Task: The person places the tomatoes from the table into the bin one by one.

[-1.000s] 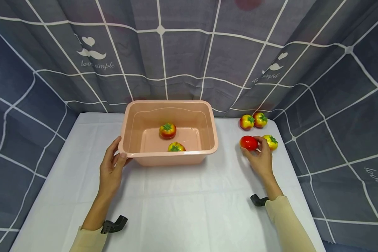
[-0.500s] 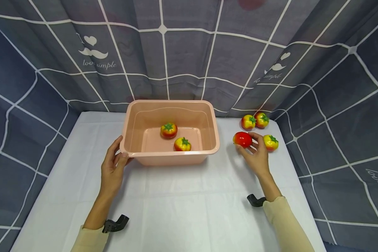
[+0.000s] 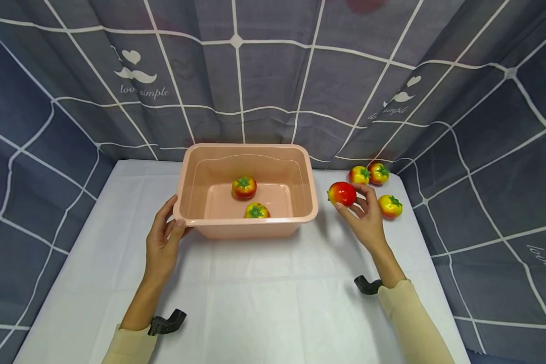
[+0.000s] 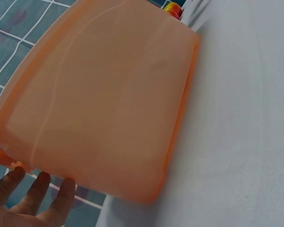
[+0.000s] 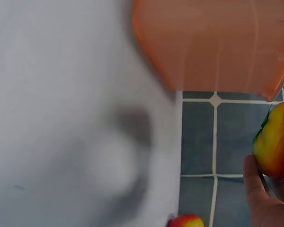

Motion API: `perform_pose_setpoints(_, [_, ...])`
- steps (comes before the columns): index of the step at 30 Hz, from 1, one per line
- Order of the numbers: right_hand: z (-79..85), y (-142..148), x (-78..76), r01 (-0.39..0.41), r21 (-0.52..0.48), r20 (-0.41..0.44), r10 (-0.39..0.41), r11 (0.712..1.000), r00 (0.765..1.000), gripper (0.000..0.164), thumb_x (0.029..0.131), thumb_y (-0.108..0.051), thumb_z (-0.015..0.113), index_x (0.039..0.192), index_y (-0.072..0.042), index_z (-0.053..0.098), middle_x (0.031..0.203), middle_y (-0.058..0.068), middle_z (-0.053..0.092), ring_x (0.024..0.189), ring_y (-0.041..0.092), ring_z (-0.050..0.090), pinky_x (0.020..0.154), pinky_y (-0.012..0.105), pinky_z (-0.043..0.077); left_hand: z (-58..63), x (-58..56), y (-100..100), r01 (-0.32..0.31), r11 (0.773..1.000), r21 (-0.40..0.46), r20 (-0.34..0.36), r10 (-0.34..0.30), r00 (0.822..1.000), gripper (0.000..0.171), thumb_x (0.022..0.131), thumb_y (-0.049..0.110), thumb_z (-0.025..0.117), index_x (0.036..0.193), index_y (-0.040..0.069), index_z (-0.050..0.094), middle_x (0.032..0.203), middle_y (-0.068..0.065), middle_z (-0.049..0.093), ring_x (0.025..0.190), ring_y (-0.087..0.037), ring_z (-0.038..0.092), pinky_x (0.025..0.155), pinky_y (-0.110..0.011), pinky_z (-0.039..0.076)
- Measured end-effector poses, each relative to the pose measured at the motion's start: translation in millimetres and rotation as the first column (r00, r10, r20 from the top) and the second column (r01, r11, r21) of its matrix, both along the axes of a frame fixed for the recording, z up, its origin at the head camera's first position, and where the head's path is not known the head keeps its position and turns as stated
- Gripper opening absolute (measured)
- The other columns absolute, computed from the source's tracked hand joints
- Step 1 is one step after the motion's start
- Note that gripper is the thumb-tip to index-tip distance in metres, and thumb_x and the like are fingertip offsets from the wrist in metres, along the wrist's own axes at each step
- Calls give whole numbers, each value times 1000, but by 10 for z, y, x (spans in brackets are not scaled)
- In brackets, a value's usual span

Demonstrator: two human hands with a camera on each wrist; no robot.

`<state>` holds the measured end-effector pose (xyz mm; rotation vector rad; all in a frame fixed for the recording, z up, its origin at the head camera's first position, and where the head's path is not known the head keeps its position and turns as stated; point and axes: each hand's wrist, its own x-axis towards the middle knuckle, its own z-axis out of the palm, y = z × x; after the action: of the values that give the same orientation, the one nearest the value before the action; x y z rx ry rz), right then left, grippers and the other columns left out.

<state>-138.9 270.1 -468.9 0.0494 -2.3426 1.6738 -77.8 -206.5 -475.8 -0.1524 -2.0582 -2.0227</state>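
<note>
My right hand (image 3: pixel 366 220) pinches a red-and-yellow tomato (image 3: pixel 342 194) between thumb and fingers, held above the white table to the right of the basin. In the right wrist view the tomato (image 5: pixel 277 142) shows its green leafy top turned toward the basin. My left hand (image 3: pixel 163 242) grips the near left corner of the peach plastic basin (image 3: pixel 245 231), thumb at the rim and fingers along the side. Inside the basin lie two tomatoes, one near the middle (image 3: pixel 244 187) and one partly hidden behind the front wall (image 3: pixel 257 211).
Three more tomatoes are at the table's right: a pair at the back, one on the left (image 3: pixel 359 175) and one on the right (image 3: pixel 379 174), and a single one (image 3: pixel 390 207) beside my right hand. Dark grid-patterned curtains (image 3: pixel 273 76) enclose the table (image 3: pixel 255 298) at the back and sides.
My right hand has lifted the tomato and carried it left toward the basin. The front tomato in the basin rolled right, then back left. My left hand stays at the basin's corner.
</note>
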Motion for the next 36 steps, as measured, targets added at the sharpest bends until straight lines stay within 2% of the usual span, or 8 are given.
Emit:
perform_pose_setpoints(8, [162, -106, -98, -65, -81, -69, 59, 995, 996, 66, 96, -6, 80, 153, -10, 47, 149, 3, 52, 127, 16, 62, 106, 11, 57, 5, 8, 3, -9, 1000, 2, 0, 9, 1000, 62, 110, -1, 53, 168, 16, 39, 163, -20, 41, 123, -6, 68, 103, -17, 61])
perform_pose_setpoints(17, [411, -261, -192, -129, -92, -131, 116, 987, 984, 66, 96, 1, 78, 153, -8, 46, 150, 5, 52, 134, 15, 62, 109, 14, 57, 2, 6, 8, -9, 1000, 4, 3, 9, 1000, 62, 110, -1, 53, 168, 17, 39, 164, -21, 40, 125, -6, 67, 103, -17, 61])
perform_pose_setpoints(21, [542, -343, -263, -171, -54, -148, 161, 984, 976, 67, 93, 1, 80, 151, -9, 47, 152, 8, 52, 131, 13, 63, 109, 14, 57, -3, 3, 11, -8, 1000, 12, 1, 8, 1000, 62, 110, -1, 53, 168, 16, 39, 165, -21, 40, 124, -5, 67, 103, -16, 61])
perform_pose_setpoints(25, [679, -420, -338, -225, 25, -154, 226, 974, 962, 69, 92, -1, 83, 151, -9, 48, 153, 9, 53, 129, 18, 63, 108, 13, 57, 1, 6, 8, -10, 1000, 11, 2, 10, 1000, 61, 110, -1, 53, 168, 16, 39, 164, -21, 41, 124, -6, 67, 103, -18, 61])
perform_pose_setpoints(29, [796, -498, -413, -267, 109, -138, 281, 957, 950, 71, 91, -7, 86, 151, -13, 48, 152, 5, 56, 131, 22, 62, 108, 14, 57, 0, 3, 7, -11, 1000, 11, 9, 11, 1000, 61, 111, 0, 53, 168, 16, 39, 164, -19, 41, 124, -6, 67, 104, -20, 61])
perform_pose_setpoints(32, [851, -567, -471, -297, 144, -128, 315, 944, 940, 71, 90, -10, 88, 150, -14, 49, 150, 2, 58, 130, 22, 64, 109, 15, 58, -3, 4, 11, -13, 1000, 7, 13, 13, 1000, 62, 111, 0, 54, 168, 17, 39, 165, -18, 41, 124, -5, 67, 104, -20, 61])
perform_pose_setpoints(36, [878, -662, -538, -346, 154, -135, 366, 926, 921, 71, 89, -7, 88, 149, -11, 51, 148, 5, 60, 124, 24, 67, 106, 16, 60, 0, 5, 11, -13, 1000, 2, 11, 13, 1000, 62, 111, 0, 54, 168, 17, 39, 164, -18, 42, 123, -5, 68, 104, -20, 61])
